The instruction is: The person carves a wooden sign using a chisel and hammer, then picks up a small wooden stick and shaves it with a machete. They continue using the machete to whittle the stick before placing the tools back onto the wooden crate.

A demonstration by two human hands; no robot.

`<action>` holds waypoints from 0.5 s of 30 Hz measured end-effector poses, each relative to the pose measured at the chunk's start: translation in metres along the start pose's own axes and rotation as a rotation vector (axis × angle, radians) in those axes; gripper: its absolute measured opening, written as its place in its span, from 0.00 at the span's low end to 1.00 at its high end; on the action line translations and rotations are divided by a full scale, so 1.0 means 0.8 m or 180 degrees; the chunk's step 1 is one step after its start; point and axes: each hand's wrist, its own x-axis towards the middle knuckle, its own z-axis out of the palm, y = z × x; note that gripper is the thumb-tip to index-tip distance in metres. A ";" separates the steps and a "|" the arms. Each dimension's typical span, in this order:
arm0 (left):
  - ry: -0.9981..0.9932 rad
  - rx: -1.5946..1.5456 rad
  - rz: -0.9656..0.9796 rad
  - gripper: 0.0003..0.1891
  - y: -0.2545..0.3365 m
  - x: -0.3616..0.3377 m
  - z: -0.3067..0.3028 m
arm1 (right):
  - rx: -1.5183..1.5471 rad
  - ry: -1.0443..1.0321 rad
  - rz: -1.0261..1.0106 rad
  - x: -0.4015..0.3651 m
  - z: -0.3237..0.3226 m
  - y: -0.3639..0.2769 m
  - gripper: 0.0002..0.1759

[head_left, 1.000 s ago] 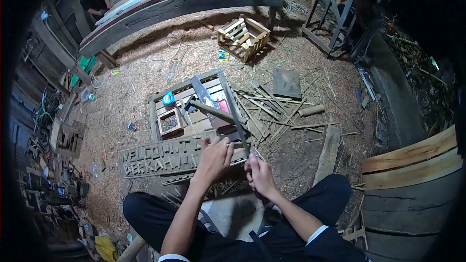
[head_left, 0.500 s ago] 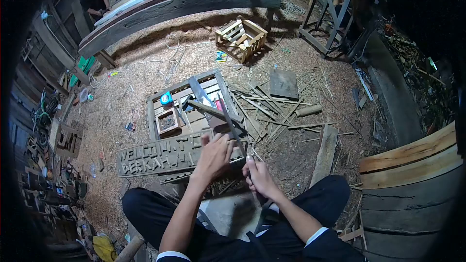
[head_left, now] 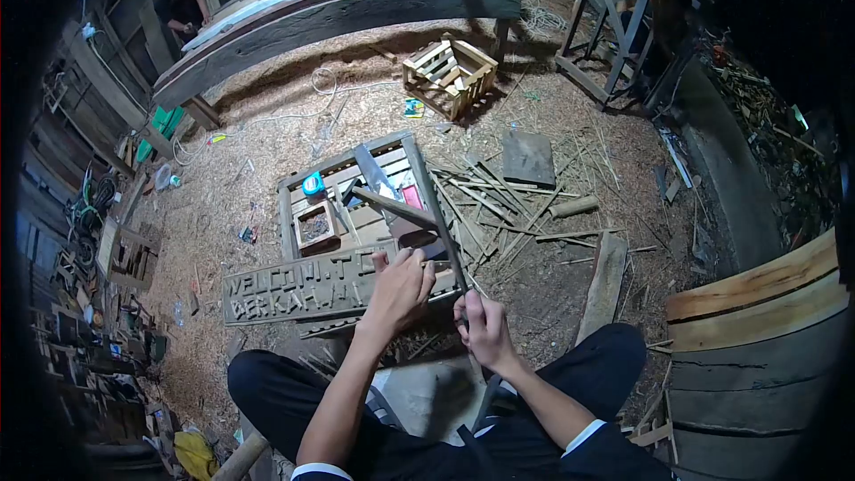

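My right hand (head_left: pixel 484 330) is closed round a thin dark stick (head_left: pixel 452 254) that slants up and to the left. My left hand (head_left: pixel 401 292) is closed and rests at the right part of a wooden sign board (head_left: pixel 294 289) with raised letters; what its fingers hold, if anything, is hidden. Behind the board, a slatted wooden table (head_left: pixel 287 205) bears a saw (head_left: pixel 372 169), a blue tape measure (head_left: pixel 313 184), a hammer (head_left: pixel 392 207) and a small box of nails (head_left: pixel 315 224).
Thin wooden strips (head_left: pixel 499 200) lie scattered to the right of the table, near a flat square board (head_left: pixel 527 158). Farther back are a slatted crate (head_left: pixel 452 71) and a long bench (head_left: pixel 347 22). A person (head_left: pixel 182 4) is at the far left.
The view has shifted slightly, so the scene sits a little to the right. My right hand has turned a little round the stick. My left hand stays near the same spot on the board.
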 end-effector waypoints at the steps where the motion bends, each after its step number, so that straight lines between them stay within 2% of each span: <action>1: 0.0140 -0.0028 0.0031 0.10 0.002 0.000 0.002 | 0.0081 0.0111 0.0029 -0.005 0.006 0.003 0.33; 2: 0.0274 -0.0057 0.0071 0.10 0.004 -0.001 0.003 | 0.0165 0.0233 0.0060 -0.009 0.008 0.006 0.33; 3: 0.0230 -0.0060 0.0057 0.10 0.003 0.000 0.003 | 0.0054 -0.0009 0.0470 -0.005 0.006 0.011 0.32; 4: 0.0234 -0.0055 0.0084 0.10 0.004 0.000 0.001 | 0.0062 0.0011 0.0454 -0.005 0.002 0.013 0.32; 6: -0.0049 -0.0053 -0.0287 0.11 0.001 -0.001 -0.004 | 0.0660 -0.0072 0.1344 -0.002 0.000 0.011 0.32; 7: 0.0237 0.0101 -0.0051 0.10 0.002 0.001 0.002 | 0.0766 -0.0029 0.1037 -0.003 0.001 0.007 0.32; 8: 0.0253 0.0081 -0.0087 0.10 0.002 0.001 0.008 | 0.0730 -0.0052 0.1049 -0.004 -0.001 0.003 0.32; 10: 0.0334 -0.0073 -0.0036 0.11 0.009 0.007 0.010 | 0.0923 0.0183 0.0377 -0.013 0.003 -0.015 0.33; 11: 0.0371 -0.0138 0.0012 0.11 0.011 0.009 0.010 | 0.0930 0.0198 0.0354 -0.017 0.006 -0.009 0.33; 12: 0.0350 -0.0145 0.0018 0.11 0.011 0.008 0.011 | 0.0804 0.0094 0.0436 -0.013 0.009 0.012 0.33; 14: 0.0159 -0.0222 -0.0269 0.11 0.006 0.008 0.007 | 0.0599 -0.0094 0.1215 -0.001 0.009 0.020 0.33; 15: 0.0212 -0.0032 -0.0244 0.11 0.007 0.008 0.001 | 0.0816 -0.0010 0.1306 -0.001 0.008 0.017 0.34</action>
